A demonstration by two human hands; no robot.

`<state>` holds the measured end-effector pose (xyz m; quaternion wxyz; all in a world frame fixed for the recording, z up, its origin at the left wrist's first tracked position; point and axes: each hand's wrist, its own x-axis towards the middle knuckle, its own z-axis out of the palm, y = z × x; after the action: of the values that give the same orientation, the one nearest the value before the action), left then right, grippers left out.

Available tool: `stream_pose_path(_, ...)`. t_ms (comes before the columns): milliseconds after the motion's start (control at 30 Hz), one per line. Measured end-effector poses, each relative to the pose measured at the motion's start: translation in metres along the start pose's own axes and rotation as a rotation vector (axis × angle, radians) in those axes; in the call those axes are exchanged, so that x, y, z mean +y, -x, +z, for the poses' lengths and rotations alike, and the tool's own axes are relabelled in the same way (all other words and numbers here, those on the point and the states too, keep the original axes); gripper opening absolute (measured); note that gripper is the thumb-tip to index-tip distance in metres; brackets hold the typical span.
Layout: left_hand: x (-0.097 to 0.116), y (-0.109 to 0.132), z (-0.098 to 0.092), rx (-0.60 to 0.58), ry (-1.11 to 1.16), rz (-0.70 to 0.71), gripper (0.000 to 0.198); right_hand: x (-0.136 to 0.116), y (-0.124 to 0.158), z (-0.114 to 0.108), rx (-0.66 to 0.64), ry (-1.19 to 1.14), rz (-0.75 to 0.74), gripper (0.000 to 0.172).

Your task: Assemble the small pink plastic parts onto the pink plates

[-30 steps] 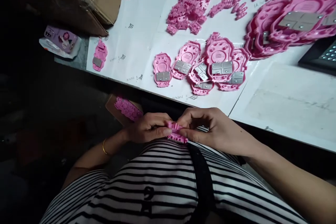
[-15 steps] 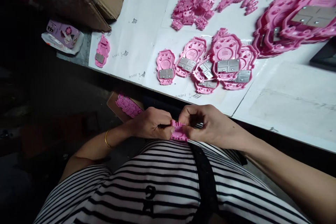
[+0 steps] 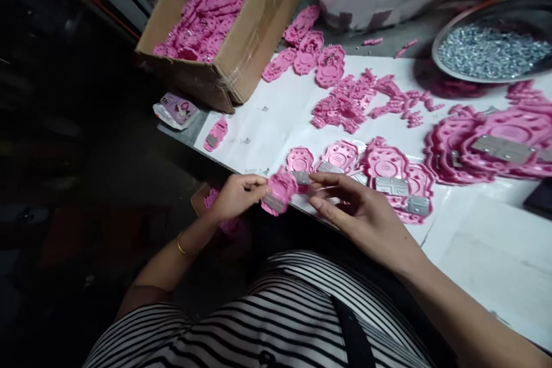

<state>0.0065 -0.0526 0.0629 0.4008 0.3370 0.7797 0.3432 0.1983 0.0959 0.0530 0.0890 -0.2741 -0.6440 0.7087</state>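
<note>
A pink plastic casing (image 3: pixel 282 185) with a grey metal plate at its lower end is pinched between the thumb and fingers of my left hand (image 3: pixel 242 195), over the table's front edge. My right hand (image 3: pixel 356 207) is apart from that casing, its thumb and fingers spread with nothing between them. Its fingertips are near another pink casing (image 3: pixel 301 158) lying on the table, whose metal plate shows beside them. To the right lie more casings with metal plates, among them a larger-looking casing (image 3: pixel 385 164) on top of others.
A cardboard box (image 3: pixel 259 29) full of pink parts stands at the back left, near a purple phone (image 3: pixel 179 110). Small pink pieces (image 3: pixel 345 100) are heaped mid-table. A metal bowl (image 3: pixel 444 66) of screws and a plastic tub (image 3: pixel 345 6) stand behind. Stacked casings (image 3: pixel 509 126) lie right.
Both hands have moved up from my lap to the table edge. My right hand has let go of the pink casing, which stays in my left. The view has tilted up, showing more of the table's back.
</note>
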Motion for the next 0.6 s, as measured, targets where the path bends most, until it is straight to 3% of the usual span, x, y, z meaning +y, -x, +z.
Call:
stream_pose_path(100,-0.007,-0.025,-0.045,0.183,-0.206,-0.052,0.036,0.004,0.002,-0.005,0.065,0.098,-0.09,0.04)
stream_pose_path(233,-0.013,-0.058,-0.088,0.278,-0.684,-0.055,0.031,0.011,0.011,-0.013,0.034,0.16,-0.083,0.036)
stream_pose_path(467,-0.003,-0.077,-0.089,0.308,-1.021,-0.075,0.029,0.012,0.029,-0.023,0.079,0.261,-0.087,0.028)
stream_pose_path(600,-0.006,-0.079,-0.094,0.33,-1.183,-0.13,0.033,0.001,0.017,-0.055,0.202,0.43,-0.206,0.023)
